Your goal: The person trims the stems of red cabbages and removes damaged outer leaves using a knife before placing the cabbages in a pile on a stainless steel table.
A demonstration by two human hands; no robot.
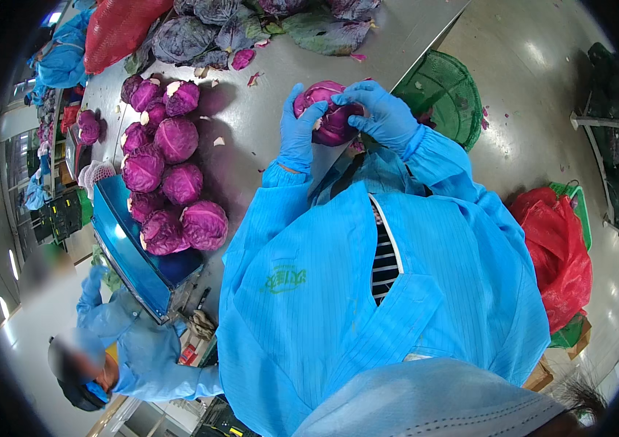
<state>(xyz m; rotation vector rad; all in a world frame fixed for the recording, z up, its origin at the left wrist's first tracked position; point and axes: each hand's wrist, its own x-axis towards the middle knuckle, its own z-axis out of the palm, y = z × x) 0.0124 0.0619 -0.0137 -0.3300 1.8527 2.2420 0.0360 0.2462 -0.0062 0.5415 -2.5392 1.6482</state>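
Watching from a distance, I am seeing both gloved hands meeting around one red cabbage (335, 130), which is sitting between the fingers, near the edge of the bench (255, 146). The left hand (298, 130) is cupping its left side, fingers curling around it and thumb lying across the near face; I am judging that this is steadying the head. The right hand (384, 116) is closing over the upper right side, fingers bent and pressing on the leaves, apparently leaving the left to bear the weight. Whether the cabbage is touching the bench, I am not managing to tell.

Left of the fingers, a cluster of cabbages (177, 140) is standing well apart, probably to keep the working spot free. Beyond the fingers, loose outer leaves (327, 33) are lying on the metal. Just right of them, a green basket (462, 95) is standing past the bench edge, seemingly for catching scraps.

Both elbows are bending outward; the left forearm is pointing forward, while the right is angling inward, so the wrists are converging ahead of the chest.
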